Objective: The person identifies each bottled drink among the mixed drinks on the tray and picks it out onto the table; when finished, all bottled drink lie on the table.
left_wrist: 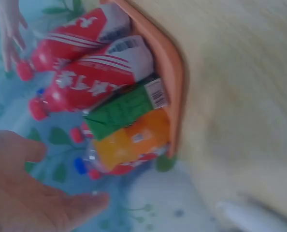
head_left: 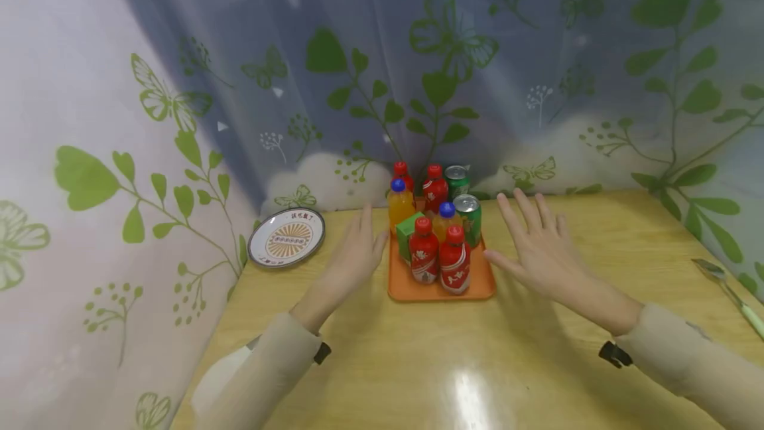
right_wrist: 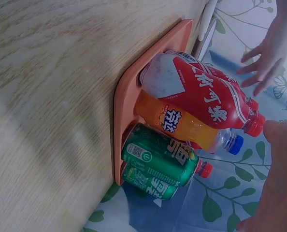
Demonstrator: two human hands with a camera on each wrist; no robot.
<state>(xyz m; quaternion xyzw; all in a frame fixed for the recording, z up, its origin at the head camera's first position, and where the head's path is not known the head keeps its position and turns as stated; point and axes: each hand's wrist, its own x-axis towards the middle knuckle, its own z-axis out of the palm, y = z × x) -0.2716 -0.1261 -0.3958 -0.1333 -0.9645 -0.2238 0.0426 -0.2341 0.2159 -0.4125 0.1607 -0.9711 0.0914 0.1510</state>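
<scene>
An orange tray (head_left: 401, 290) on the wooden table carries several red-labelled bottles (head_left: 424, 251), orange soda bottles (head_left: 401, 207) with blue caps, green cans (head_left: 468, 219) and a green carton (head_left: 406, 234). My left hand (head_left: 352, 254) is held out at the tray's left side, fingers straight, with nothing in it. On the opposite side my right hand (head_left: 540, 247) is spread, palm down and empty, its thumb pointing at the tray. In the right wrist view the green can (right_wrist: 158, 153) and orange soda bottle (right_wrist: 182, 123) stand close together on the tray.
A round white plate (head_left: 286, 237) with a dark rim and printed pattern lies at the table's back left. At the right edge is a spoon (head_left: 731, 294) with a pale green handle. A leaf-patterned curtain (head_left: 370, 85) hangs behind the table.
</scene>
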